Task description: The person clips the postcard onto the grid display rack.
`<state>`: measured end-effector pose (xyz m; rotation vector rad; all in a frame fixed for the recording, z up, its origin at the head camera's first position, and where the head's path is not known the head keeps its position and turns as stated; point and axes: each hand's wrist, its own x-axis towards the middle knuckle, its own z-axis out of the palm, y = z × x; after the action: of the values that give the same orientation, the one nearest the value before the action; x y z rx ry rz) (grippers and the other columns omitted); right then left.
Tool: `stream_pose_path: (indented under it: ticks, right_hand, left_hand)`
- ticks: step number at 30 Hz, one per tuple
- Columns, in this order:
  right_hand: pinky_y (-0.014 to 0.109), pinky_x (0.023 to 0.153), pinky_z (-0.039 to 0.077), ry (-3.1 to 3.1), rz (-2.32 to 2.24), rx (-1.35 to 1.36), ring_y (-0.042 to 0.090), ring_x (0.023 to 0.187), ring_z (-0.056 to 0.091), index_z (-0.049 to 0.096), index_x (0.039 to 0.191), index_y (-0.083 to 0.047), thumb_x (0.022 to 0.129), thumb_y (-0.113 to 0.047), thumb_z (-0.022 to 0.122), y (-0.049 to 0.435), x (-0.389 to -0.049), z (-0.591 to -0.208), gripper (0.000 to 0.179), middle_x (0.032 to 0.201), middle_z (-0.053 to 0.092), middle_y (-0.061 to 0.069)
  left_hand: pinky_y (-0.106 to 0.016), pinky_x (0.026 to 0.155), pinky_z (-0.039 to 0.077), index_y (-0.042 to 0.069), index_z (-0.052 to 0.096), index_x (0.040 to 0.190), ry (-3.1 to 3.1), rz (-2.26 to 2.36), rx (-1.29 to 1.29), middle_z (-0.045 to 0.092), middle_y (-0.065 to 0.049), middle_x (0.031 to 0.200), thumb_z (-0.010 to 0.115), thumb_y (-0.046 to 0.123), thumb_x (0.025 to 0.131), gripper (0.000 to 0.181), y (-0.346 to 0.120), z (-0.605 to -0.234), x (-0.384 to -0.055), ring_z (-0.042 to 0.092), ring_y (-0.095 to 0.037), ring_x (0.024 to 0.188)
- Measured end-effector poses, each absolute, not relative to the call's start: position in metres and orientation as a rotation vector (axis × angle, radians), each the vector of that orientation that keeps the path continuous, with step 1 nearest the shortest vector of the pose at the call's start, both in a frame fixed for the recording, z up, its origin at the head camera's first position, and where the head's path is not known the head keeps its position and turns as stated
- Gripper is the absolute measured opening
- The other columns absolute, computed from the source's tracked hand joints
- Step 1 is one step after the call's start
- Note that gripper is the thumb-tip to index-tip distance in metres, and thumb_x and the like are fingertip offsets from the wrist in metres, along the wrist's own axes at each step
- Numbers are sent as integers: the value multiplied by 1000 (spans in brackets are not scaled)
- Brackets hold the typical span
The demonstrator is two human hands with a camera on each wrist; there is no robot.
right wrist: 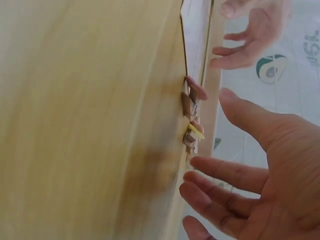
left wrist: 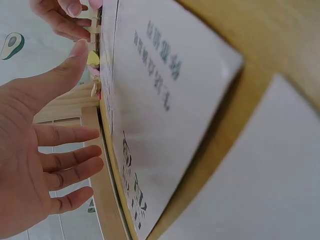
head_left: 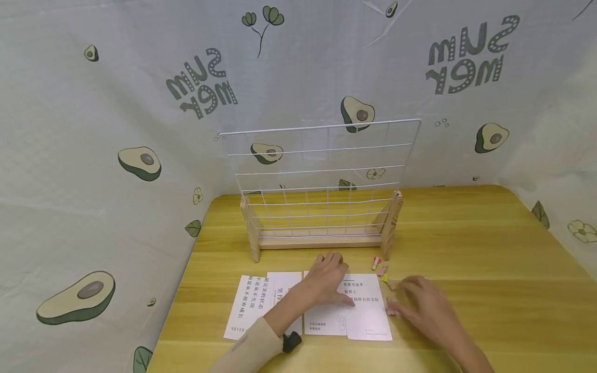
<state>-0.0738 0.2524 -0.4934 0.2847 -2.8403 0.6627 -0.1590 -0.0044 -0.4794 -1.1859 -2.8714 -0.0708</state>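
Several white printed cards lie in a row on the table, among them a left card [head_left: 244, 311] and a rightmost card [head_left: 370, 321]. Over the two right-hand cards hovers my left hand [head_left: 326, 282], its fingers and thumb spread with nothing between them. Just right of the cards is a small group of wooden mini clothespins with coloured shapes, one a pink clothespin [right wrist: 195, 90] and one a yellow clothespin [right wrist: 196, 131]. My right hand [head_left: 429, 311] is beside them, thumb near the pink one, fingers loosely bent and apart around the group, holding nothing.
Behind the cards stands a white wire grid rack [head_left: 326, 189] on a wooden base [head_left: 322, 242]. The yellow wood-grain table [head_left: 475, 248] extends to the right. A white curtain [head_left: 298, 77] with avocado prints hangs at the back and sides.
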Motion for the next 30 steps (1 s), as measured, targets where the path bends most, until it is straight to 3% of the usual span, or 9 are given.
stream_pose_path:
  ticks: [3, 8, 15, 21, 26, 30]
  right_hand:
    - [60, 84, 53, -2896, 722, 197, 35, 98, 67, 77, 98, -7, 78, -44, 88, 250, -73, -491, 43, 106, 71, 12]
    - [48, 76, 56, -3044, 782, 45, 28, 92, 68, 76, 92, -11, 77, -54, 86, 245, -74, -485, 47, 102, 72, 5]
    - [38, 70, 54, -3089, 844, 10, 19, 86, 69, 76, 90, -14, 75, -45, 90, 240, -77, -486, 37, 93, 74, -1]
    - [28, 61, 46, -3121, 872, -34, 11, 72, 59, 74, 84, -14, 79, -37, 88, 240, -77, -487, 28, 79, 71, -5]
    - [24, 56, 41, -3118, 896, -11, 8, 65, 53, 73, 83, -13, 83, -31, 86, 239, -76, -488, 22, 77, 70, -6]
    - [23, 59, 44, -3097, 923, -14, 7, 68, 56, 73, 87, -11, 86, -31, 83, 240, -76, -489, 23, 81, 73, -4]
  left_hand:
    - [-22, 81, 34, 13, 71, 118, -2874, -57, -1173, 59, 3, 111, 80, 74, 70, 78, -2, -482, -160, 45, -10, 95]
    - [-21, 75, 30, 13, 68, 110, -2903, -47, -1137, 53, 4, 100, 83, 73, 65, 77, 2, -486, -163, 40, -10, 87]
    - [-21, 74, 27, 14, 65, 108, -2944, -96, -1114, 50, 5, 97, 88, 69, 61, 76, 7, -490, -166, 38, -9, 85]
    - [-21, 73, 25, 15, 62, 102, -2989, -191, -1086, 50, 6, 95, 92, 65, 57, 73, 8, -490, -168, 39, -9, 83]
    - [-22, 76, 27, 15, 63, 107, -3047, -331, -1038, 57, 6, 98, 97, 56, 54, 76, 10, -490, -169, 43, -8, 85]
    - [-22, 78, 30, 15, 63, 112, -3062, -394, -1030, 62, 6, 102, 99, 51, 54, 76, 12, -490, -170, 48, -7, 88]
